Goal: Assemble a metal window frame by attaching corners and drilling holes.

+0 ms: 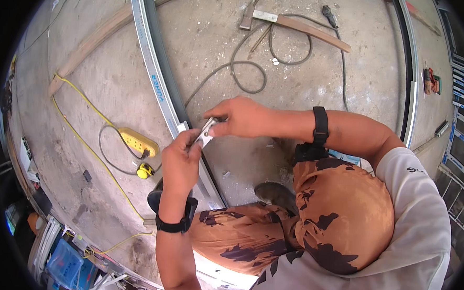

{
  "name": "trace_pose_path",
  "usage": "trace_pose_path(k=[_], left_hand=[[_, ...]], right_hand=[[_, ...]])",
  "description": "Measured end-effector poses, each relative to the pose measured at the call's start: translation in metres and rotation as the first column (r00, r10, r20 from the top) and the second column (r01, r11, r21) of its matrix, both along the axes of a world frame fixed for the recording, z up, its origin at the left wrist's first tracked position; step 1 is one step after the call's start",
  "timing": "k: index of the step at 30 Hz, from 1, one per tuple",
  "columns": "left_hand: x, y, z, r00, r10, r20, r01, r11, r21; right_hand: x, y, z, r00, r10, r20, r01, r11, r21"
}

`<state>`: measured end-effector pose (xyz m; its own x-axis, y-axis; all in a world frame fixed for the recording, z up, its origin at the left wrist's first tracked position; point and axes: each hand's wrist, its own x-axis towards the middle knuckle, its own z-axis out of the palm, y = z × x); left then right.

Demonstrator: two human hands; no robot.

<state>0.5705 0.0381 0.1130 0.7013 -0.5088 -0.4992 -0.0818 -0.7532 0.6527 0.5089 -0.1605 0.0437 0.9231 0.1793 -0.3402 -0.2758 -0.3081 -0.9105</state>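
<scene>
Fingers (221, 128) of both hands are drawn narrow on one small silvery fitting (207, 132) — the left hand (180, 160) pinches its lower end, the right hand (244, 118) its upper end. The fitting is tilted between them, over the long metal rail (164, 91) as seen from above; whether it touches the rail I cannot tell. For good handling, I would let the left hand steady the piece and the right do the fine turning, thumbs light, so that its middle remains in sight. Working low over the rail would make a slip less costly.

Farther out, a yellow power strip (140, 142) and a yellow-and-black tape measure (145, 171) lie left of the rail, near enough that the left elbow should swing wide of them. Beyond the hands lie a looped grey cable (263, 76) and a hammer (314, 34) — best left well apart from the fingers' work.
</scene>
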Motion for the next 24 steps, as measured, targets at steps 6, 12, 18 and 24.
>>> trace_pose_path(k=[6,12,18,24], left_hand=[[0.002,0.004,-0.032,0.908,0.405,-0.108,-0.414,0.907,-0.081],[-0.014,0.003,-0.035,0.835,0.538,-0.115,-0.55,0.806,-0.219],[-0.028,0.004,-0.044,0.888,0.429,-0.164,-0.459,0.806,-0.375],[-0.033,-0.012,-0.041,0.817,0.484,-0.313,-0.577,0.684,-0.447]], right_hand=[[0.013,0.003,-0.034,0.97,-0.084,-0.23,0.157,0.933,0.323],[0.017,0.004,-0.025,0.969,-0.137,-0.206,0.227,0.82,0.526],[0.013,0.008,-0.02,0.982,-0.147,-0.115,0.186,0.762,0.62],[0.015,0.006,-0.014,0.973,-0.108,-0.204,0.21,0.781,0.588]])
